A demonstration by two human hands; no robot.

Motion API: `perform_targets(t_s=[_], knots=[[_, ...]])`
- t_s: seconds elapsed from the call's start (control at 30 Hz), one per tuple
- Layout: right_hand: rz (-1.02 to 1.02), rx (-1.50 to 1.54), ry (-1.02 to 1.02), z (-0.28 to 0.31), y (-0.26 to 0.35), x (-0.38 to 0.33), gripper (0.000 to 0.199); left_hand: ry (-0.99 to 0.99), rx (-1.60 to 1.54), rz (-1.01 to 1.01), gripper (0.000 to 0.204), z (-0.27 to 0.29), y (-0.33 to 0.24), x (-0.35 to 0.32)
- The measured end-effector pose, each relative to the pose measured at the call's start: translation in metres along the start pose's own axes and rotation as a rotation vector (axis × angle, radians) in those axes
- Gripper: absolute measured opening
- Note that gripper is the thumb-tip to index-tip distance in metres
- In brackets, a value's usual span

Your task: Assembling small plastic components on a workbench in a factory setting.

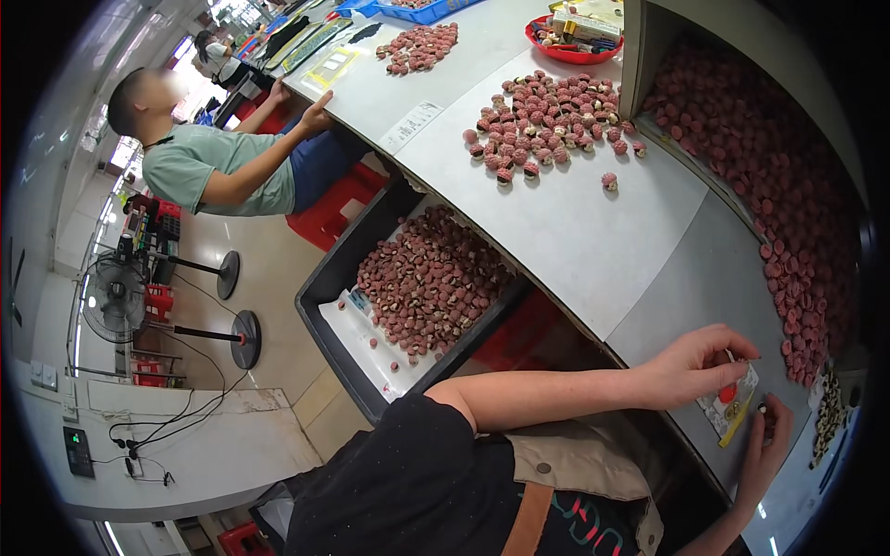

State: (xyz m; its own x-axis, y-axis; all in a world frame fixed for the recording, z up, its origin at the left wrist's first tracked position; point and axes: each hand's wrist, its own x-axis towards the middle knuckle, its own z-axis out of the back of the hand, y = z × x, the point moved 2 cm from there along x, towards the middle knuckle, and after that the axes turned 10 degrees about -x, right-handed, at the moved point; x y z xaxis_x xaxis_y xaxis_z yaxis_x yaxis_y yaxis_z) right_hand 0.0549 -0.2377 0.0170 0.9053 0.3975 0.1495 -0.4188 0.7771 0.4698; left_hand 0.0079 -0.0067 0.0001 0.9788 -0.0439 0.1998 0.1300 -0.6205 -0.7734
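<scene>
Your counter (612, 246) looks smooth, with a soft sheen. The pink pieces (547, 116) in front of you look rough and knobbly. Your dark crate (330, 347) looks like matt plastic; the red tray (553, 52) and red stool (324, 218) look like glossier plastic. Your black sleeve (389, 454) is matt cloth, the beige flap (584, 468) cloth with a metal-looking snap (544, 468).

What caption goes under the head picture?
Left hand and right hand at a pale table, near heaped pink pieces.

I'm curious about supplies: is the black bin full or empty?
Partly full: pinkish pieces heap in the black bin, leaving some white bottom bare.
</scene>
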Motion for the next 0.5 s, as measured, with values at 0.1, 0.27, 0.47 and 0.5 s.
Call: perform_targets(t_s=[0.1, 0.27, 0.47, 0.5], knots=[[-0.002, -0.094, 0.003, 0.0, 0.0009, 0.0004, 0.016, -0.002, 0.045, -0.014, 0.025, -0.0007, 0.0013, 0.0008], [0.064, -0.112, 0.035, 0.0024, -0.0006, -0.0007, 0.015, 0.0, 0.08, -0.031, 0.023, 0.0002, 0.002, 0.0005], [0.137, -0.165, -0.001, 0.0011, 0.0049, -0.0009, 0.015, -0.001, -0.003, -0.026, 0.022, -0.0009, 0.0024, -0.0008], [0.138, -0.163, 0.0, 0.0001, 0.0049, -0.0013, 0.015, 0.002, 0.007, -0.029, 0.022, -0.0005, 0.002, -0.0011]])
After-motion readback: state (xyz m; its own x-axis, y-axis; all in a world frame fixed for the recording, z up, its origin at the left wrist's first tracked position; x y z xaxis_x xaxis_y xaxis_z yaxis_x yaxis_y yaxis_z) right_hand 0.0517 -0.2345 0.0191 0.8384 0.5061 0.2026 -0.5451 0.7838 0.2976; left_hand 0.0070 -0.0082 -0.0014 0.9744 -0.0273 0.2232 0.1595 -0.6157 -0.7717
